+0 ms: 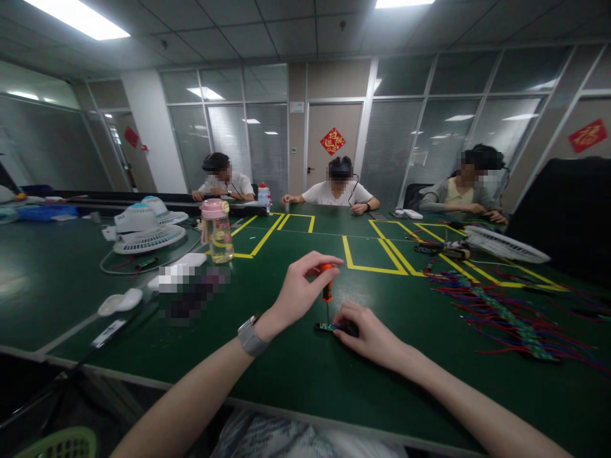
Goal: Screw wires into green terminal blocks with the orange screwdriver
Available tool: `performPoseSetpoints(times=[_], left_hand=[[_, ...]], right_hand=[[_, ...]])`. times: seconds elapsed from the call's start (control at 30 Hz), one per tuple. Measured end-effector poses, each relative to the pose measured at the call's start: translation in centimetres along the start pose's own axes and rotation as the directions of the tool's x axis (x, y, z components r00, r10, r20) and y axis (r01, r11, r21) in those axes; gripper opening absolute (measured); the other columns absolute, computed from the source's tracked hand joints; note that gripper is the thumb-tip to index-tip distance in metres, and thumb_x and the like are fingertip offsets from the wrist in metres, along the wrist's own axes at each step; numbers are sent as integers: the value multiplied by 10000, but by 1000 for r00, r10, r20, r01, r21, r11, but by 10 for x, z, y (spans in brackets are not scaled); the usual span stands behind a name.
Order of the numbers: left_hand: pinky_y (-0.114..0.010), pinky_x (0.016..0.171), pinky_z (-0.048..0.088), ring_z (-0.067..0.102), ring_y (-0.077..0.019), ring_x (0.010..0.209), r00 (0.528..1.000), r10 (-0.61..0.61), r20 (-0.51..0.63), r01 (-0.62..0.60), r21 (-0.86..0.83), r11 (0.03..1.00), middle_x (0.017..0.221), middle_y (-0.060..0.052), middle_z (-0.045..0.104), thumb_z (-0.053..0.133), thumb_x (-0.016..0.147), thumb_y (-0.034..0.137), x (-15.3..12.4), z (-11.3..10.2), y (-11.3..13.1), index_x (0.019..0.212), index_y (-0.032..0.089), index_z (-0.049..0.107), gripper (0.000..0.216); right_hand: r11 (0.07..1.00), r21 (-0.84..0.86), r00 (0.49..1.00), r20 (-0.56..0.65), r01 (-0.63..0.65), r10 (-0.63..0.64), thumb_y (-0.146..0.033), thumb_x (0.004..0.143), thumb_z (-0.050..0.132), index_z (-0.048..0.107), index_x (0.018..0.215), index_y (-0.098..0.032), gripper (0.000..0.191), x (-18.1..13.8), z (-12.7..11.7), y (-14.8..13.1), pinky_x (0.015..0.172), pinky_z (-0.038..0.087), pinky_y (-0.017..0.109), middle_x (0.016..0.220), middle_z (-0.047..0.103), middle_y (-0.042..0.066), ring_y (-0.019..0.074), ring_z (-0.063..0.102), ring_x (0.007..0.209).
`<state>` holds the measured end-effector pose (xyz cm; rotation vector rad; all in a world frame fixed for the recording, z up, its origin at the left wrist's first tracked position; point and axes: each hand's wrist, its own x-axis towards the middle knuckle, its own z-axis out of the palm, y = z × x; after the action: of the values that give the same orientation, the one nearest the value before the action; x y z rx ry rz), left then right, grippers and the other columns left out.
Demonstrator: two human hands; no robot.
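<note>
My left hand (305, 286) is closed round the top of an orange and black screwdriver (327, 291). The screwdriver stands upright, its thin shaft pointing down at a small green circuit board (325, 327) in a dark casing on the green table. Whether the tip touches a screw is too small to tell. Low on the right side of that board, my right hand (365, 327) pinches its edge, with the fingers covering part of it. A grey watch sits on my left wrist.
On the right lies a row of circuit boards with red and blue wires (510, 318). A bottle with a pink lid (219, 232), white fan parts (147, 229) and white pieces (119, 301) are on the left. Yellow tape (377, 270) marks the table. Several people sit opposite.
</note>
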<state>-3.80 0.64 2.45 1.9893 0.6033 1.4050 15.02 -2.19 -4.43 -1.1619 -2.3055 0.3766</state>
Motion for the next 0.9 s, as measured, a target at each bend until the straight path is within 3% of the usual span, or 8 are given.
performPoseSetpoints(times=[0.13,0.23,0.33,0.43,0.53,0.63,0.73,0.9], left_hand=[[-305,856,497,574,-160,898,995,81,-66,-65,208,976,970,-53,545,543,930,338,-2,1,1,1001,201,721,236],[-321,875,519,612,-173,970,999,37,-10,-37,6,999,1111,-86,575,402,982,297,-1,2,2,1143,189,669,329],[-313,800,557,659,-181,904,998,-60,26,64,-194,979,1067,-99,653,478,955,310,0,4,1,1178,144,637,320],[-278,741,552,652,-161,825,996,-73,-49,66,-134,989,974,-71,665,602,895,330,-1,5,-3,1116,155,679,292],[-260,766,535,627,-155,885,991,5,-130,-3,18,1000,1034,-65,608,574,916,338,-6,7,-5,1092,197,706,261],[-289,889,519,614,-166,1023,995,39,-93,-39,3,999,1198,-81,570,433,984,289,-10,9,-2,1224,221,641,325],[-294,863,539,636,-167,1002,1000,16,-13,-18,-120,993,1217,-92,598,435,985,271,-10,11,1,1296,206,578,349],[-270,780,534,613,-153,863,998,32,-59,-32,-7,999,1021,-62,603,610,898,317,-10,10,-1,1093,201,696,243]], right_hand=[[1000,7,1000,-9,-12,12,-130,819,607,619,831,-173,45,0,1,0,699,451,290,818,598,32,178,551,781],[1000,5,1000,-15,-2,2,-134,825,601,619,842,-175,48,0,2,0,710,454,293,829,596,32,180,553,796],[1000,-17,1000,-20,9,-10,-127,825,595,617,858,-181,67,-1,2,0,715,458,295,841,597,36,188,549,814],[999,-39,1000,-7,18,-19,-123,833,583,627,897,-185,100,-2,2,-2,744,466,307,866,599,44,198,552,839],[999,-49,1000,5,23,-22,-124,847,567,636,928,-185,123,-2,2,-4,771,470,321,892,600,53,206,556,869],[998,-51,1000,14,28,-27,-125,857,559,642,945,-181,134,-2,2,-5,792,472,331,916,603,62,213,560,895],[998,-54,999,13,34,-34,-130,861,557,643,945,-183,132,-2,3,-4,790,475,329,920,605,64,214,561,897],[996,-68,999,4,49,-49,-139,864,554,642,948,-184,129,-3,3,-2,775,475,327,907,600,60,212,555,875]])
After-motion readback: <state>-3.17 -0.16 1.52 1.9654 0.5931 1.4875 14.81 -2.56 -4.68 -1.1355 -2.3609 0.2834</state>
